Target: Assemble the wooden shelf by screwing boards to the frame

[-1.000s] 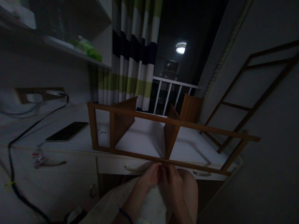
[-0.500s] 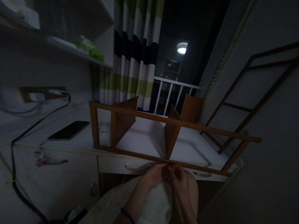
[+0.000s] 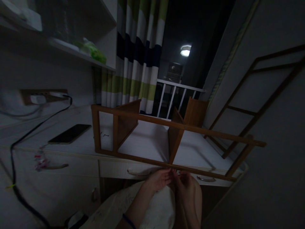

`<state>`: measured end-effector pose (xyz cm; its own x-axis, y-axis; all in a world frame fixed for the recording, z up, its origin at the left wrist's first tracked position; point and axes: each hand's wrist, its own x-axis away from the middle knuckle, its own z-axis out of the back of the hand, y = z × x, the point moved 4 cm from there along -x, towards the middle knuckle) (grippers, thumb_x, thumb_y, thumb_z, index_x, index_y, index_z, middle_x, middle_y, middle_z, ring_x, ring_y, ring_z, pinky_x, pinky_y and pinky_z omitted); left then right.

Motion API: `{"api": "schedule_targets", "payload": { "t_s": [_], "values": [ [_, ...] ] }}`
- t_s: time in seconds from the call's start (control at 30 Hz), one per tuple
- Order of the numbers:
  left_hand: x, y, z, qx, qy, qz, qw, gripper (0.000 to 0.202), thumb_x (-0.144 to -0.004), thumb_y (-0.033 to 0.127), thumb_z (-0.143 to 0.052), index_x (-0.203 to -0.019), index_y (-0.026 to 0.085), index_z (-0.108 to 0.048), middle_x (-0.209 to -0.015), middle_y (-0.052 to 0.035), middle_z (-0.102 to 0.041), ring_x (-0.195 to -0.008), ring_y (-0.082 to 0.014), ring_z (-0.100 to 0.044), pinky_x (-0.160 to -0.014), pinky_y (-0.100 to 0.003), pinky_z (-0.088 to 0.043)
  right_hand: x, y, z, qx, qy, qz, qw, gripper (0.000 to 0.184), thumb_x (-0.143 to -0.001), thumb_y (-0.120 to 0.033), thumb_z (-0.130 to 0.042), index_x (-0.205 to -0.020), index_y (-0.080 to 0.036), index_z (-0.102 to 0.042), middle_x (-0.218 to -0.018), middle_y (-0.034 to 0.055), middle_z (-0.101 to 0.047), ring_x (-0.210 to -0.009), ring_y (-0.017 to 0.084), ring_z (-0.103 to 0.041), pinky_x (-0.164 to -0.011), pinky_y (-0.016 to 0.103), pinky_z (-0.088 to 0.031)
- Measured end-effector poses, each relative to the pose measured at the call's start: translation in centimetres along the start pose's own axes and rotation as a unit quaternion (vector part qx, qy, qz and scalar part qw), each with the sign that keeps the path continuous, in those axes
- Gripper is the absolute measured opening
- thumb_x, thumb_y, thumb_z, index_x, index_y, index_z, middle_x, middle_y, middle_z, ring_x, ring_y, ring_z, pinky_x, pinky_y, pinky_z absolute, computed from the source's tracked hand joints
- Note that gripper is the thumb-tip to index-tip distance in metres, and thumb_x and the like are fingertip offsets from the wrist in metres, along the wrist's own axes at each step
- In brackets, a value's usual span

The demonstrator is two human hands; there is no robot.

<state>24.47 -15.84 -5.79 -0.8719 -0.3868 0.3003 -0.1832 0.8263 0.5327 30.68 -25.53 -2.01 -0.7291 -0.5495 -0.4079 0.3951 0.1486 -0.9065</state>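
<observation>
A brown wooden shelf frame [image 3: 162, 121] lies on its side on the white desktop, with shelf boards [image 3: 128, 122] standing between its rails. Just below the middle of its near rail, my left hand [image 3: 157, 180] is curled, its fingertips against those of my right hand. My right hand [image 3: 187, 186] pinches at the same spot, where a shelf board [image 3: 175, 140] meets the rail. A thin pale glint shows by its fingers; dim light and the fingers hide what it is. Small metal pieces, apparently screws [image 3: 106, 135], lie inside the frame's left end.
A dark phone [image 3: 70, 133] lies on the desk at left, near a black cable [image 3: 35, 127]. A second wooden frame [image 3: 243, 109] leans against the right wall. Drawer handles [image 3: 206, 179] jut out below the desk edge. A striped curtain [image 3: 138, 63] hangs behind.
My right hand's fingers have shifted slightly and a thin pale glint now shows beside them. My left hand stays by the rail, its fingers a little more uncurled. The frame has not moved.
</observation>
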Motion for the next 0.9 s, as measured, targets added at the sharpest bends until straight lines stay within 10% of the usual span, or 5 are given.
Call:
{"api": "schedule_targets", "payload": {
  "t_s": [0.9],
  "values": [
    [0.3, 0.2, -0.3, -0.023, -0.008, -0.003, 1.0, 0.013, -0.078, 0.013, -0.051, -0.074, 0.007, -0.062, -0.076, -0.0065, -0.063, -0.074, -0.0136, -0.058, -0.069, -0.018, -0.043, 1.4, -0.6, -1.1, 0.311, -0.048, 0.19, 0.93, 0.026, -0.085, -0.029, -0.037, -0.078, -0.017, -0.059, -0.073, 0.0069, -0.062, -0.065, 0.019, -0.056, -0.064, 0.031, -0.041]
  ]
}}
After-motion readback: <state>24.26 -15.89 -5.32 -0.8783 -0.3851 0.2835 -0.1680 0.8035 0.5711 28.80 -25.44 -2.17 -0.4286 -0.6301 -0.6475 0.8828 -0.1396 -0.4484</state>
